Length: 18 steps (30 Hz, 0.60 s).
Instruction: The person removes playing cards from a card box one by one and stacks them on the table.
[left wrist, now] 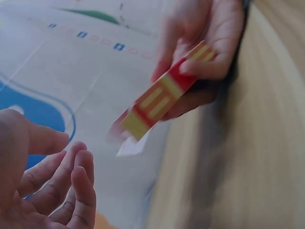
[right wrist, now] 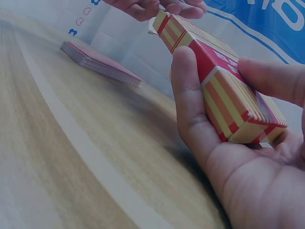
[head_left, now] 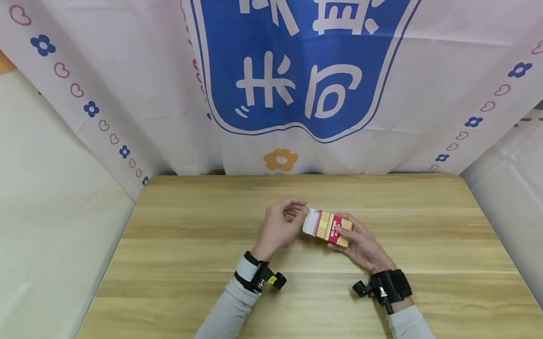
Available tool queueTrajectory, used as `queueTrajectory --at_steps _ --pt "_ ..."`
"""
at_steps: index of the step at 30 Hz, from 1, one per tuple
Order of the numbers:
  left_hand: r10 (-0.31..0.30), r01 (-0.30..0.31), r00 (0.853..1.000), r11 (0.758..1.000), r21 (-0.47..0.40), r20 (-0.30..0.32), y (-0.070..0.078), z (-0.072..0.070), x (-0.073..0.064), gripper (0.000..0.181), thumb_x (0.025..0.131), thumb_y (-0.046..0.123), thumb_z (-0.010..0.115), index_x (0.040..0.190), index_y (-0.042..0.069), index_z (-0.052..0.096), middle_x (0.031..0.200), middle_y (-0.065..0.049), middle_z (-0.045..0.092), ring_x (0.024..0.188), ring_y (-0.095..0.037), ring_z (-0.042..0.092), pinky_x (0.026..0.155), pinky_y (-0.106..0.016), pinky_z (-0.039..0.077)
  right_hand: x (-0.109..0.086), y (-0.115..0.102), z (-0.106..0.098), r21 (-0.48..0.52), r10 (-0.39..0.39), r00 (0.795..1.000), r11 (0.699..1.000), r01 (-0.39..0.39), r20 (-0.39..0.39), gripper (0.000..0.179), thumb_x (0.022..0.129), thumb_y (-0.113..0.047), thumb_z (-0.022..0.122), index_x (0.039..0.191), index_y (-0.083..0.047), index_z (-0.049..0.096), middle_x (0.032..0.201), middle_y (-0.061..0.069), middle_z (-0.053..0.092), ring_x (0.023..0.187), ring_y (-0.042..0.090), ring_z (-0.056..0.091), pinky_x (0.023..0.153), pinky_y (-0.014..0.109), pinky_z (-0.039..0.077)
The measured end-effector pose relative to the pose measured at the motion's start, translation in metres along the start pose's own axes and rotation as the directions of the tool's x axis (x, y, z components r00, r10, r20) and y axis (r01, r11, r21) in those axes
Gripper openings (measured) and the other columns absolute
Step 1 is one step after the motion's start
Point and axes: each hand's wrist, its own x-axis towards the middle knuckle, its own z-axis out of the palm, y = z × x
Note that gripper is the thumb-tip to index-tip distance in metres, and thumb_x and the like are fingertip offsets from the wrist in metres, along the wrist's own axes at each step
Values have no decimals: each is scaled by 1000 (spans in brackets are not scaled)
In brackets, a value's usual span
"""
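Note:
A small cardboard card box (head_left: 327,227) with red, yellow and orange stripes is in my right hand (head_left: 360,244). The thumb lies on its front, the fingers on its sides. Its flap end, with white inner card showing, points toward my left hand (head_left: 279,226). In the left wrist view, the left hand's loosely bent fingers (left wrist: 81,186) hold nothing, and a gap separates them from the box (left wrist: 159,95). Whether anything is inside the box is hidden. On the table in the right wrist view lies a neat stack of cards (right wrist: 100,64) with a pinkish top.
The wooden table (head_left: 167,300) runs back to a hanging white cloth (head_left: 166,134) with a blue printed panel. Pale cloth walls stand on the left and right sides. A strapped camera (head_left: 388,289) sits on the right wrist, another (head_left: 254,274) on the left.

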Motion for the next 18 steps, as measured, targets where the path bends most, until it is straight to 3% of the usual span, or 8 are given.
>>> queueTrajectory --at_steps 6,12,18 --pt "-22 17 997 998 60 77 -2 13 -4 21 99 9 73 120 4 73 106 -9 78 92 -17 74 81 -25 62 0 1 0 -5 -5 1000 1000 5 7 38 112 -10 54 148 -19 46 152 15 41 125 25 65 97 36 61" --pt "-123 108 979 989 98 164 -5 15 -4 27 93 13 81 118 8 73 107 -3 76 93 -13 70 85 -26 60 -1 1 0 -2 -6 1000 1000 6 20 40 112 -10 53 150 -20 45 154 14 40 126 26 64 98 36 61" --pt "-141 123 970 987 100 199 -9 15 -4 27 90 14 84 114 7 73 102 -3 73 88 -12 68 79 -27 59 -1 3 -3 -8 -11 999 1000 11 37 38 113 -10 51 148 -21 45 151 13 44 124 25 66 97 36 61"
